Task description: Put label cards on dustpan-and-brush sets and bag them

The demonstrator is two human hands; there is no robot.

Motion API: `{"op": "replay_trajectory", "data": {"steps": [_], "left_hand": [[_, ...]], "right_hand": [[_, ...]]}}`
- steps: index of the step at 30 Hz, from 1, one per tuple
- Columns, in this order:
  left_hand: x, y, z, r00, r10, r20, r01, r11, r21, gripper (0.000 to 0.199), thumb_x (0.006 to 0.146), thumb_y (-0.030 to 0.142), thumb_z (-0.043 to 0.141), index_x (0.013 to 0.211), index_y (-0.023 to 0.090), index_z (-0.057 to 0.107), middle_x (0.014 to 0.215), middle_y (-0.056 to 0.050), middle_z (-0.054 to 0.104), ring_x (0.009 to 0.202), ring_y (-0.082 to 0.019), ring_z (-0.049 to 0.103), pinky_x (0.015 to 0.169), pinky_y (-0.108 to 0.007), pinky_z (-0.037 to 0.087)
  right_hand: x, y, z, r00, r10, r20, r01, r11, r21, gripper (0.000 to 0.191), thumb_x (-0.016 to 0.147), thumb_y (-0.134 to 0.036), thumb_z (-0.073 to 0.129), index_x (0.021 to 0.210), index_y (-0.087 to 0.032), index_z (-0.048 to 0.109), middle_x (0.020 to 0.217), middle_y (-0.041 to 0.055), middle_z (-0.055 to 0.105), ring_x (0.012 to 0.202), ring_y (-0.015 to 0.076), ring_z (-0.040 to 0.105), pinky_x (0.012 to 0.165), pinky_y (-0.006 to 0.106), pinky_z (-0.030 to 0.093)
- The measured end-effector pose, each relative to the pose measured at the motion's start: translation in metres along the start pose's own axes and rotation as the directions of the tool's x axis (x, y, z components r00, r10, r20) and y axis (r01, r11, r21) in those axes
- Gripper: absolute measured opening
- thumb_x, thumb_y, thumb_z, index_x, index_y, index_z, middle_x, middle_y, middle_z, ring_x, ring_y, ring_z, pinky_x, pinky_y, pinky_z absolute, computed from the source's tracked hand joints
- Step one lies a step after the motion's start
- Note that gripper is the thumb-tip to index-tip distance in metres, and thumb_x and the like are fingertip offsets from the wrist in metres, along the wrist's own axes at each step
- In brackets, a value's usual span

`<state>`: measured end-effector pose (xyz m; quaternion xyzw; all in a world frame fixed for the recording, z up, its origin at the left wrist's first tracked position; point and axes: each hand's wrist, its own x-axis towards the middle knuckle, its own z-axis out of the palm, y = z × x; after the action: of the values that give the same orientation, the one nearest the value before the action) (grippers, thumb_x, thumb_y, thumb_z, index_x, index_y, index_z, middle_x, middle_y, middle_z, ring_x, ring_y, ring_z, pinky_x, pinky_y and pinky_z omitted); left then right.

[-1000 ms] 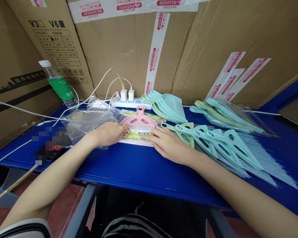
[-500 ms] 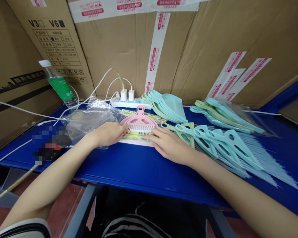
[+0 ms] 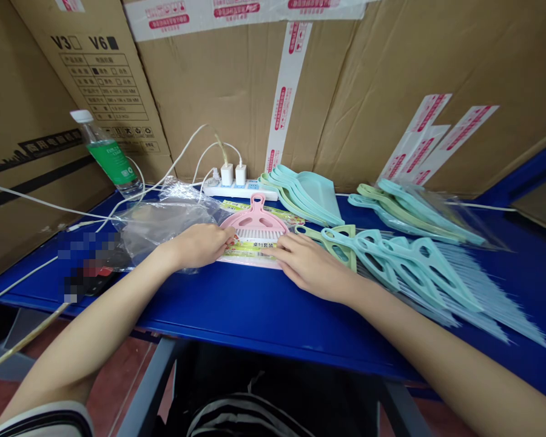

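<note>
A pink dustpan and brush set [image 3: 257, 220] lies on the blue table in front of me, handle pointing away. White bristles show across its middle, and a yellow printed card [image 3: 255, 245] lies over its lower part. My left hand [image 3: 202, 244] pinches the left edge of the card and dustpan. On the opposite side, my right hand [image 3: 307, 264] has its fingers closed over the right edge; the thumb is mostly hidden. Clear plastic bags [image 3: 164, 221] lie crumpled beside my left hand. Close to my right hand are several green and blue brushes [image 3: 398, 264].
Blue and green dustpans [image 3: 312, 191] are stacked behind the set, with more dustpans [image 3: 414, 212] in clear plastic at right. A power strip [image 3: 241, 191] with chargers and white cables stands at the back. A water bottle [image 3: 111, 155] and dark blurred object [image 3: 93, 267] are left. Cardboard walls the back.
</note>
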<state>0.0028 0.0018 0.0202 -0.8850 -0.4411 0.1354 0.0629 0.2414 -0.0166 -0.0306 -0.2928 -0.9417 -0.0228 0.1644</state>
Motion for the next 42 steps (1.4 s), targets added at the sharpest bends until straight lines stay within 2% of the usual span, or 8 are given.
{"op": "replay_trajectory", "data": {"steps": [7,13,20,25,28,33,37,42], "left_hand": [[0.000,0.002,-0.005,0.999,-0.020,0.043,0.020,1.000,0.007,0.023,0.096,0.019,0.034,0.097,0.015,0.056,0.080,-0.009,0.069,0.069,-0.020,0.064,0.059,-0.029,0.042],[0.000,0.001,-0.003,1.000,-0.004,0.012,0.004,1.000,-0.009,0.023,0.096,0.019,0.034,0.097,0.015,0.056,0.079,-0.009,0.069,0.070,-0.020,0.064,0.059,-0.029,0.043],[0.001,0.001,-0.001,0.999,-0.019,0.042,0.019,1.000,0.007,0.023,0.097,0.020,0.034,0.098,0.014,0.056,0.082,-0.011,0.070,0.073,-0.022,0.066,0.061,-0.030,0.044],[0.001,0.001,-0.003,0.999,-0.017,0.029,0.017,1.000,0.003,0.024,0.097,0.020,0.034,0.100,0.015,0.057,0.081,-0.010,0.070,0.072,-0.021,0.066,0.062,-0.029,0.044],[0.001,0.003,-0.005,0.998,-0.038,0.044,0.038,0.999,0.002,0.023,0.097,0.019,0.035,0.103,0.015,0.058,0.083,-0.010,0.070,0.075,-0.022,0.066,0.064,-0.030,0.046],[0.000,0.003,-0.004,0.997,-0.072,-0.005,0.072,0.997,0.023,0.025,0.093,0.015,0.044,0.114,0.014,0.058,0.096,-0.012,0.070,0.088,-0.024,0.067,0.073,-0.032,0.050],[0.001,0.005,0.001,0.984,0.045,-0.173,-0.035,0.998,0.059,0.030,0.087,0.007,0.049,0.113,0.015,0.060,0.103,-0.012,0.067,0.102,-0.026,0.063,0.081,-0.034,0.052],[0.001,0.012,0.006,0.947,0.270,-0.176,-0.288,0.954,-0.086,0.041,0.087,0.004,0.046,0.122,0.021,0.060,0.108,-0.007,0.066,0.095,-0.020,0.066,0.077,-0.029,0.052]], "right_hand": [[-0.001,0.000,-0.002,1.000,-0.007,0.012,0.007,1.000,-0.010,0.045,0.090,-0.007,0.040,0.127,-0.020,0.063,0.094,0.0104,0.062,0.091,0.0249,0.057,0.076,0.039,0.049],[-0.001,-0.001,-0.005,0.999,-0.008,0.031,0.010,0.999,-0.043,0.048,0.092,-0.010,0.037,0.135,-0.020,0.057,0.095,0.0108,0.063,0.090,0.0253,0.056,0.075,0.041,0.049],[-0.003,-0.006,-0.012,0.994,-0.054,0.095,0.064,0.993,-0.102,0.040,0.094,-0.017,0.045,0.131,-0.017,0.061,0.097,0.0130,0.063,0.090,0.0261,0.057,0.076,0.040,0.050],[-0.002,-0.004,-0.014,0.998,0.006,0.059,-0.005,1.000,-0.021,0.037,0.094,-0.014,0.042,0.121,-0.016,0.067,0.093,0.0117,0.066,0.088,0.0244,0.059,0.080,0.040,0.049],[-0.002,0.000,-0.012,0.999,0.036,0.039,-0.038,0.998,0.044,0.040,0.095,-0.013,0.040,0.126,-0.019,0.065,0.094,0.0105,0.067,0.088,0.0235,0.060,0.081,0.040,0.047],[0.001,-0.004,-0.003,0.997,0.067,0.031,-0.067,0.998,-0.012,0.039,0.099,-0.029,0.043,0.133,-0.022,0.060,0.092,0.0097,0.062,0.091,0.0251,0.055,0.081,0.040,0.045],[0.003,-0.009,0.005,0.996,0.089,0.013,-0.088,0.994,-0.067,0.038,0.100,-0.035,0.043,0.130,-0.023,0.063,0.091,0.0096,0.059,0.092,0.0261,0.052,0.083,0.042,0.043],[0.003,-0.009,0.006,0.995,0.095,0.006,-0.094,0.992,-0.084,0.035,0.098,-0.028,0.046,0.126,-0.021,0.066,0.088,0.0094,0.058,0.090,0.0256,0.050,0.081,0.040,0.042]]}}
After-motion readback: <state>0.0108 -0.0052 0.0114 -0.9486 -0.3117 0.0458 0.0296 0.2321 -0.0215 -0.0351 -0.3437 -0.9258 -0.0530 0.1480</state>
